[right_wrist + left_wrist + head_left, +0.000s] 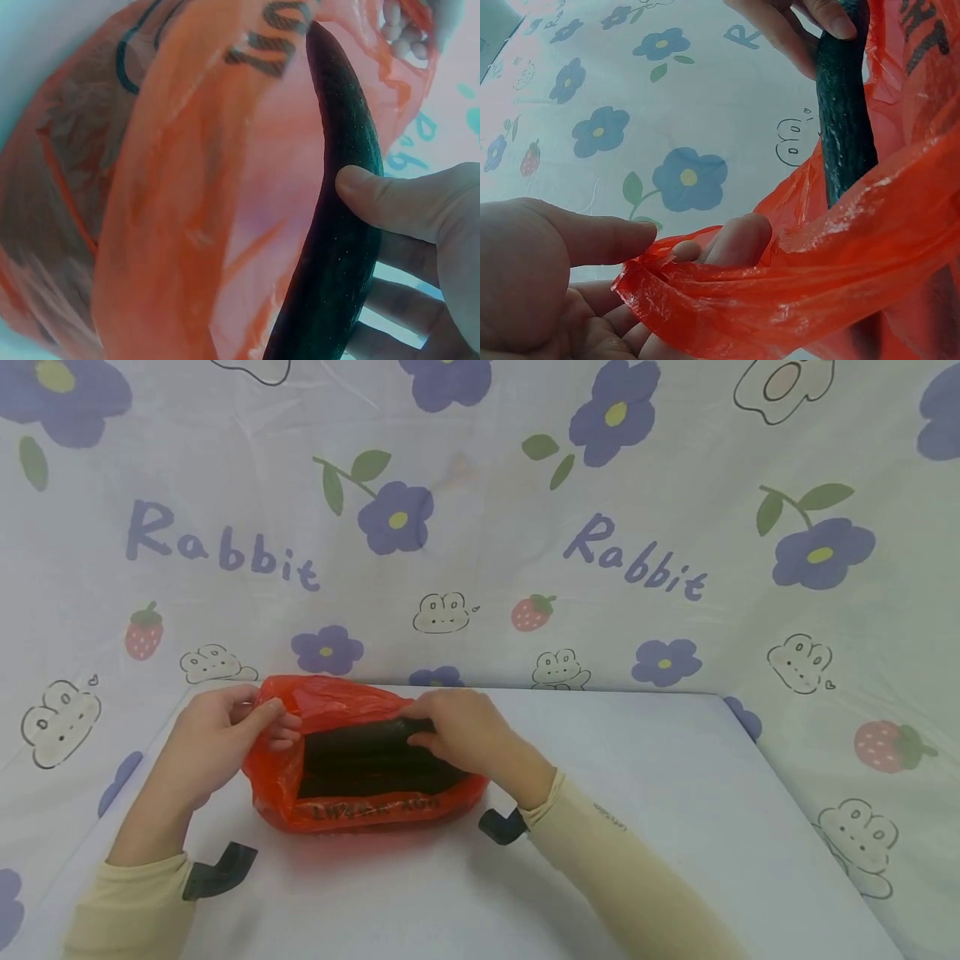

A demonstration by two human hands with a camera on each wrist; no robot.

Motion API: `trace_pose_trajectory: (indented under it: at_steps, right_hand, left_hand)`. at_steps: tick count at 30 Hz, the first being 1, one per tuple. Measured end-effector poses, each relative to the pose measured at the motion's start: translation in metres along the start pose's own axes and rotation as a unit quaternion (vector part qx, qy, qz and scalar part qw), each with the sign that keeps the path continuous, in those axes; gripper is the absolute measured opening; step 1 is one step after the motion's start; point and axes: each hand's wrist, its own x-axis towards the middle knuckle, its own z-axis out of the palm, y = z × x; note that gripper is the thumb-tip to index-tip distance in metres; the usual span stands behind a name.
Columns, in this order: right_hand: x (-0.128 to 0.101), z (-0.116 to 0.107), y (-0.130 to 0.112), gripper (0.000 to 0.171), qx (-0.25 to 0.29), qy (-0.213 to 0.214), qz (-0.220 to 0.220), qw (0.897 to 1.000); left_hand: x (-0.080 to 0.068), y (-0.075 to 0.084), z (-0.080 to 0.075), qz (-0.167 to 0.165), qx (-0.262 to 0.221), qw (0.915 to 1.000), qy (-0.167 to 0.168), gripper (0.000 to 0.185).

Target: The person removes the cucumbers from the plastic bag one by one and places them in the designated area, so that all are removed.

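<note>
A red plastic bag (pixel 277 806) with dark lettering lies on the white table, its mouth spread toward me. My left hand (pixel 217 735) pinches the bag's rim at its left end between thumb and fingers. Across the opening, my right hand (pixel 465 731) grips a dark green cucumber (pixel 341 150), thumb on one side and fingers on the other. In the left wrist view the cucumber (pixel 844 112) slants down behind the red plastic, its lower end hidden. Another dark long shape (pixel 375 781) shows inside the bag below it.
The white tabletop (pixel 660 777) stretches right of the bag and in front of it. Behind it hangs a white cloth (pixel 487 560) printed with flowers, rabbits and strawberries. A black wrist mount (pixel 221 872) sticks out from the left sleeve, another (pixel 501 827) from the right.
</note>
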Motion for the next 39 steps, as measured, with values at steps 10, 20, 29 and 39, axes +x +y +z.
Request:
trace_pose_trajectory:
  at_steps: [10, 20, 29, 39]
  right_hand:
    - [-0.007, -0.01, 0.008, 0.037, 0.009, 0.001, 0.023, 1.0]
    - [-0.023, -0.014, 0.022, 0.037, 0.031, 0.018, 0.044, 0.998]
    - [-0.035, -0.02, 0.035, 0.036, 0.04, 0.027, 0.052, 0.997]
    - [-0.052, -0.02, 0.05, 0.035, 0.052, 0.051, 0.057, 0.996]
  left_hand:
    - [0.001, -0.002, 0.001, -0.002, -0.001, 1.0, -0.001, 0.044]
    - [0.001, -0.006, 0.0, -0.001, -0.011, 0.9999, 0.0, 0.041]
    - [0.002, -0.004, -0.001, -0.009, -0.013, 0.9999, -0.003, 0.051]
    - [0.001, -0.004, 0.0, -0.007, 0.004, 1.0, -0.001, 0.05]
